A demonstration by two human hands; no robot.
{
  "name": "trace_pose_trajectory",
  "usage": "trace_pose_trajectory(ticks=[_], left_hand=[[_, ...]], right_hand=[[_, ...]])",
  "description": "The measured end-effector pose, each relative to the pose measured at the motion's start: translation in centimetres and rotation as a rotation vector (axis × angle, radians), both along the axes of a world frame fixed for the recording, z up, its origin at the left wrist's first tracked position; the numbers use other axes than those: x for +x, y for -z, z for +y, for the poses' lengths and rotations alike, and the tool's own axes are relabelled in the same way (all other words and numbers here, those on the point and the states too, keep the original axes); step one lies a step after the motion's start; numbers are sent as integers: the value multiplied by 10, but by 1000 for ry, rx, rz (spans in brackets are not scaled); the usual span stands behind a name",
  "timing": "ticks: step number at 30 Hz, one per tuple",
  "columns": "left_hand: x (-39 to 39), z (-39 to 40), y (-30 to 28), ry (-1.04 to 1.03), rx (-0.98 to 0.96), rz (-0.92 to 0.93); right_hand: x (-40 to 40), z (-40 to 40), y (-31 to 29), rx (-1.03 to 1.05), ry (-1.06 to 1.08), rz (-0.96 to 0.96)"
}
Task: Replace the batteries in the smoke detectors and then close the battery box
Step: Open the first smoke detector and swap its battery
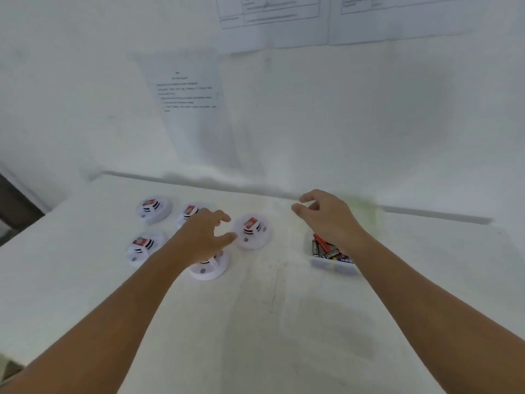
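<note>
smoke detectors (pixel 252 231): 5 | battery box (pixel 333 263): 1 | hands (pixel 205 234): 2 | wall papers (pixel 189 106): 3

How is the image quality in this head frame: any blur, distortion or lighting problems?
Head view: soft all over, text on the wall papers unreadable; wide-angle bending curves the table's far edge; lighting flat and pale, with faint shadows only; left hand and right hand slightly smeared; battery box labels barely legible.
</note>
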State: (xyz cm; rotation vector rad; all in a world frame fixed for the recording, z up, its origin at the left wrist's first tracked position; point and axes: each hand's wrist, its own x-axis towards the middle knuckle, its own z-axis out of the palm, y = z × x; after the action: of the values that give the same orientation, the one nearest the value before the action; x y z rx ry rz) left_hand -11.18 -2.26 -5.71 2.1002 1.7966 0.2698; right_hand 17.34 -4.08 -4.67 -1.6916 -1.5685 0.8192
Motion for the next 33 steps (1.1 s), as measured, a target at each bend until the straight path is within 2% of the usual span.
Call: trace_pose_trajectory(ticks=[3, 5, 9, 15, 17, 18, 21, 24, 28, 33], left_hand=[[-42, -20, -1, 25, -180, 187], [-55, -28, 1, 70, -260, 234], [-57, -26, 9, 120, -263, 210], [-60, -21, 19, 133, -222, 241], [-64, -23, 19, 109, -198, 128], [-67, -24, 17, 84, -189, 1], [-74, -31, 9, 7, -202, -544], [-84, -37, 0, 17, -226, -863], [-93, -40, -11, 36, -203, -1056], [-95, -45, -21, 134, -165, -990]], right_hand=[[-56, -5, 3, -107, -132, 39], [-91, -6, 13, -202, -200, 77], [-139, -9, 32, -355, -235, 125], [-158, -16, 45, -354, -149, 170], [-160, -19, 41, -359, -111, 263], [-161, -22, 37, -370, -104, 324], [-165, -27, 18, -413, -144, 516], [-170, -30, -4, -379, -243, 673], [-178, -32, -17, -267, -366, 573], [-185, -31, -19, -141, -444, 455]])
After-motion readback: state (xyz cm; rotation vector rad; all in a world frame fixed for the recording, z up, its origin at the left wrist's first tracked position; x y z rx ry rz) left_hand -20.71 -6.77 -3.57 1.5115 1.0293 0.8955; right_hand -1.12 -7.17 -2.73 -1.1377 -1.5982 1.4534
